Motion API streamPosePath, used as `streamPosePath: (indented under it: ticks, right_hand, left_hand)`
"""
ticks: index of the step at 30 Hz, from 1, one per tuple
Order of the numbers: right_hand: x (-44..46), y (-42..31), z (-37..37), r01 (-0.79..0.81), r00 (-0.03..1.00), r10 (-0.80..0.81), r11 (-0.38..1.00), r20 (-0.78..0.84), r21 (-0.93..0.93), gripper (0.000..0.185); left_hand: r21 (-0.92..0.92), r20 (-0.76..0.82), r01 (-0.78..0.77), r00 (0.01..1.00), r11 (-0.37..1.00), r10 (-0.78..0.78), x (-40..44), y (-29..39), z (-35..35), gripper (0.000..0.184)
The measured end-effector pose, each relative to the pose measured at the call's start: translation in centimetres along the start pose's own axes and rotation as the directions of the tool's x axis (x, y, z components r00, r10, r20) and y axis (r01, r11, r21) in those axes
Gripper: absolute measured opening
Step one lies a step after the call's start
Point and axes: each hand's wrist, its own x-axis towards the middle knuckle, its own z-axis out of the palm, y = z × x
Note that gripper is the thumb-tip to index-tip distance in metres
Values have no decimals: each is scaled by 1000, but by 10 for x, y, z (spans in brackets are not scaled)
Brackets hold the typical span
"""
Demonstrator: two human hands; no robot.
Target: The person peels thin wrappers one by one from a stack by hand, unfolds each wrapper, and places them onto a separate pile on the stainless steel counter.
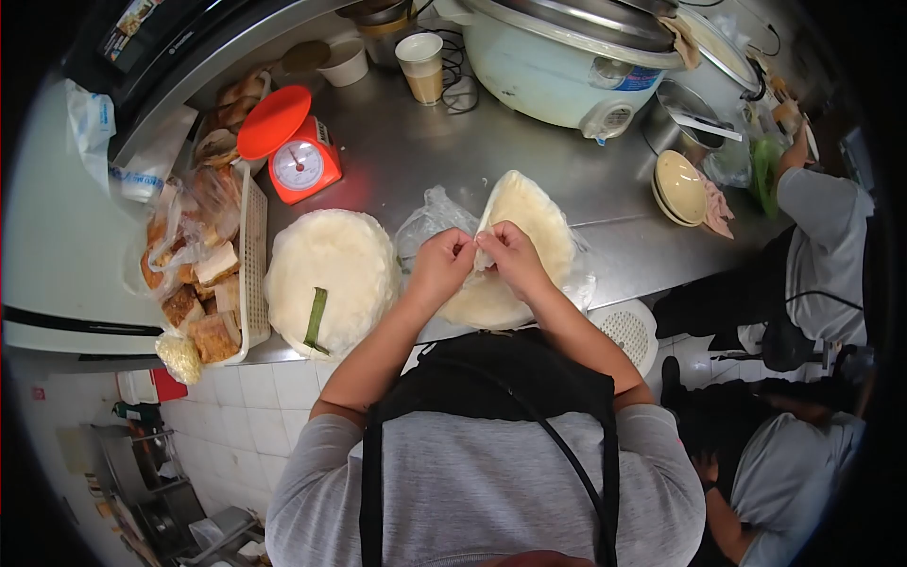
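Note:
My left hand (443, 268) and my right hand (513, 257) are close together over the steel counter, fingers pinched. Between them they grip the edge of a thin, pale dough sheet (487, 210), folded up along its left side. It is part of a round stack of pale dough sheets (548, 222) that my right hand and forearm partly cover. Crumpled clear plastic (430, 219) lies beyond my left hand. Left of my left forearm sits another round, pale stack (326, 260) with a green leaf strip (316, 321) on top.
A red scale (302, 161) stands behind the left stack, beside a basket (253, 265) of browned meat-like chunks (215, 335). Farther back are a paper cup (420, 71) and a large cooker (557, 76). Bowls (680, 187) lie right. Two people in grey shirts (827, 227) are on the right.

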Motion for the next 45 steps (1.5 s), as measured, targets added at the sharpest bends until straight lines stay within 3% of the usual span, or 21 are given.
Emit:
streamPosePath:
  ticks: [8,12,15,18,21,26,29,32,33,35,38,41,45]
  right_hand:
    - [-6,3,0,-6,996,15,995,-86,100,14]
    - [-9,9,0,12,994,0,994,-108,113,15]
    - [-11,5,-2,-65,995,75,987,-63,150,15]
    - [-13,-10,1,-125,989,130,990,-73,71,15]
    - [-10,-6,0,-107,994,108,993,-13,45,14]
    - [-7,3,-1,-70,996,75,994,-50,85,13]
    - [-4,12,0,-36,998,40,997,-57,67,12]
    - [-2,14,2,37,999,-39,998,-33,-46,13]
    - [-2,13,2,68,997,-70,993,-18,-99,13]
    - [-4,10,3,132,991,-130,972,21,-195,13]
    - [-2,12,2,129,992,-125,968,34,-217,12]
    - [-10,9,-1,96,995,-92,980,30,-173,12]
    - [-10,8,-9,77,997,-74,980,24,-185,12]
  left_hand:
    - [-201,61,173,985,964,-164,6,-2,-12,15]
    - [-189,47,168,986,967,-162,7,-4,-14,14]
    - [-124,32,132,991,983,-129,3,5,-9,13]
    - [-84,28,74,997,994,-72,2,6,-4,12]
    - [-85,-16,41,999,996,-42,4,-3,1,10]
    - [-81,-67,17,998,997,-23,9,-17,3,10]
    - [-323,-13,231,969,918,-248,10,-6,-1,11]
    - [-118,-56,148,986,982,-155,13,-15,-1,17]
    - [54,-81,23,997,998,-19,12,-8,0,16]
    - [392,-64,-210,965,896,255,13,13,3,16]
    - [240,219,-68,976,968,15,29,3,-11,22]
    - [246,204,-37,979,969,-14,33,-4,-15,25]
    - [286,25,-28,999,958,22,35,8,-20,24]
